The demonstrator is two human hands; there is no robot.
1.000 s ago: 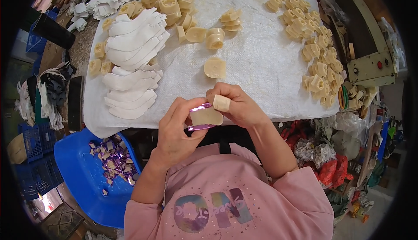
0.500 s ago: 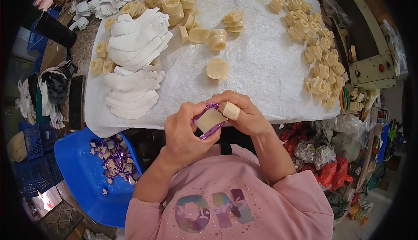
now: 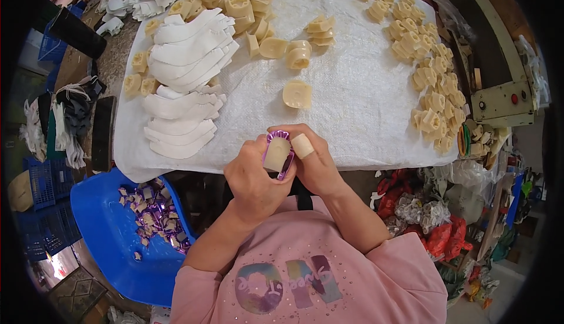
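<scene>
Between my two hands, over the near edge of the table, is a shoe heel [image 3: 275, 153] in shiny purple covering. Its cream face is turned up, and the covering is gathered in pleats round the far rim. My left hand [image 3: 249, 177] is closed round the heel's left and near sides. My right hand [image 3: 320, 168] grips its right side, with some fingers hidden behind it. A tan wrap [image 3: 302, 146] covers the right thumb. Just beyond my hands, a bare cream heel [image 3: 297, 95] lies on the white sheet [image 3: 252, 106].
White curved strips [image 3: 188, 54] lie overlapped at the left. Cream heels are heaped at the far left [image 3: 238, 7] and along the right side [image 3: 432, 83]. Below the table's left corner, a blue bin [image 3: 103, 236] holds purple-and-cream pieces [image 3: 154, 215]. A dark phone-like slab [image 3: 104, 133] lies left of the sheet.
The heel has turned in my hands, and its pleated rim now points away from me. My right hand has shifted slightly left and swung more upright.
</scene>
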